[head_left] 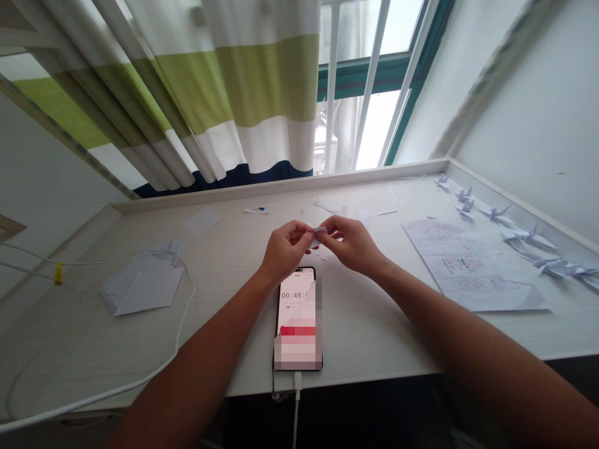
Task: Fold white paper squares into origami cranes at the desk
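Between my two hands is a small piece of folded white paper (pixel 319 232), pinched at both sides above the desk. My left hand (pixel 289 244) grips its left side with thumb and fingers closed. From the right, my right hand (pixel 349 242) holds the other side in a closed pinch. The fingers cover much of the paper, so its exact shape is hidden. Just below the hands lies a phone (pixel 297 318) with a lit screen and a charging cable (pixel 297 390) plugged into its lower end.
Folded paper cranes (pixel 498 214) line the right edge of the desk (pixel 374 337). Beside them lies a written sheet (pixel 468 268). Paper sheets (pixel 150 284) rest on the left, near a white cable (pixel 187 312). Paper scraps (pixel 369 214) lie toward the back, before a curtain (pixel 262 81).
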### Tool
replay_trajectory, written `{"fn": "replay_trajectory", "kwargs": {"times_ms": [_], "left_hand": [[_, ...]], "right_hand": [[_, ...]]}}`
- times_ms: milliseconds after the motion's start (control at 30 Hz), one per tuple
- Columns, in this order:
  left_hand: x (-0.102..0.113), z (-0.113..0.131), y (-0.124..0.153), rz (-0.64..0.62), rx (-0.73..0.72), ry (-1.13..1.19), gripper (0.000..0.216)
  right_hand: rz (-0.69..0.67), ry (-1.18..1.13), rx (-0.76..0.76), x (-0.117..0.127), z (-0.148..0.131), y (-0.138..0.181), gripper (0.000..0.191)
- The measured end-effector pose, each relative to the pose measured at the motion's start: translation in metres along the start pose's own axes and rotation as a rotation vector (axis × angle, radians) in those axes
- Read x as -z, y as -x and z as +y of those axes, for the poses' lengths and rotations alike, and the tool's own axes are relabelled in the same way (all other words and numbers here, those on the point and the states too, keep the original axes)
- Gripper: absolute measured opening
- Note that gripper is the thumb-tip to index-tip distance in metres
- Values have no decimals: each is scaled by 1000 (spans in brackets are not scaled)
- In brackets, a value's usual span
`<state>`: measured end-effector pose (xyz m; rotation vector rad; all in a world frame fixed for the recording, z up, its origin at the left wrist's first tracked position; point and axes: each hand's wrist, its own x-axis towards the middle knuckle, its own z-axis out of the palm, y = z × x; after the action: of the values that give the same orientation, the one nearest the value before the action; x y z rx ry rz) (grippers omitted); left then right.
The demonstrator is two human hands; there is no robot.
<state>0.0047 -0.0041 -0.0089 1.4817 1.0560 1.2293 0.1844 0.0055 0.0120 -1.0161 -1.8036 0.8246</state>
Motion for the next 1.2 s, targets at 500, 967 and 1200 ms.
{"fn": "replay_trajectory", "kwargs": {"times_ms": [500,967,1200], "left_hand": [[21,-19,-11,-135,-484,-714,14],[39,-31,-20,-305,-341,-843,17],[48,-27,-19,-312,-300,-977,22]], "right_hand": [[30,165,-195,0,15,-5,20],[-344,497,256,21,45,-9,33],[-387,484,196,25,53,-10,30]]}}
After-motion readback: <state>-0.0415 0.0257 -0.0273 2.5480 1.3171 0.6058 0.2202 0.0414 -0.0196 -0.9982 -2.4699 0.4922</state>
